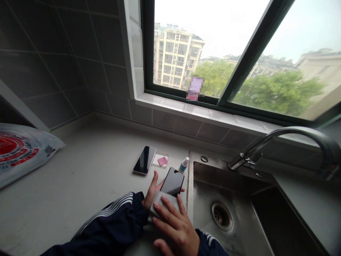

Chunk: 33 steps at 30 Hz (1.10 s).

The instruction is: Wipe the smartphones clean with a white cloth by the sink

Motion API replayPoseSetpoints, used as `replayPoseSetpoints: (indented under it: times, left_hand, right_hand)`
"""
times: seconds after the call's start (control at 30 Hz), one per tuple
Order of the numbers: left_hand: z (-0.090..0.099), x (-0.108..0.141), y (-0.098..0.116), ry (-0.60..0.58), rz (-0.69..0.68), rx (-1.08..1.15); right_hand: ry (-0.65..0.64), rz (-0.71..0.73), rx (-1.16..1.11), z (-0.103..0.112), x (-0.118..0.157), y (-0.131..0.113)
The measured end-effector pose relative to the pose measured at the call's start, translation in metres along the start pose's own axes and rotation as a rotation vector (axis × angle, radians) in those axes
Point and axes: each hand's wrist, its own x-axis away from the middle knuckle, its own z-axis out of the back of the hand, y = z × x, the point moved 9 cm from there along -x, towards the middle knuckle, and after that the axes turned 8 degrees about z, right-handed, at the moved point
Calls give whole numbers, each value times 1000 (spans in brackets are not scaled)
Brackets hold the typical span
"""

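A black-screened smartphone (172, 183) lies tilted in my left hand (151, 192), gripped from beneath, with the thumb standing out on its left side and a fingertip showing at its right edge. Across the phone's lower part is a thin grey cloth (159, 199). My right hand (177, 227) rests flat on that cloth, fingers stretched and spread, thumb apart; it covers much of the cloth. Just beyond the phone stands a small spray bottle (183, 165) with a white top. A second phone (145, 160) lies on the counter, next to a clear phone case (165, 156) with a pink paper piece (162, 161) on it.
To the right is a steel sink (205, 199) with a drain (222, 216) and a curved faucet (255, 145). A printed plastic bag (29, 153) sits at the left of the pale counter (87, 170). Behind runs a tiled wall below a window sill (181, 106).
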Motion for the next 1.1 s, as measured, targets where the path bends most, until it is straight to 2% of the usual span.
replayPoseSetpoints:
  times: [0.13, 0.2, 0.33, 0.53, 0.73, 0.9, 1.1]
  left_hand:
    - [0, 2, 2, 17, 1, 34]
    - [-2, 2, 1, 10, 14, 50]
    - [-6, -1, -1, -90, 62, 83]
    - [-11, -3, 0, -231, 62, 124]
    - [-9, -3, 4, -200, 11, 119]
    - [-14, -4, -1, -198, 65, 163]
    - [-15, -4, 0, -191, 66, 158]
  right_hand:
    - [65, -23, -19, 11, -3, 1]
    - [44, -35, -23, 11, -1, 3]
    - [-35, -44, 11, 6, 5, 8]
    - [4, -129, 56, 11, 12, 22]
    - [2, -185, 57, 9, 16, 30]
    - [5, -199, 24, 4, 17, 33]
    - [7, -221, -12, 2, 18, 34]
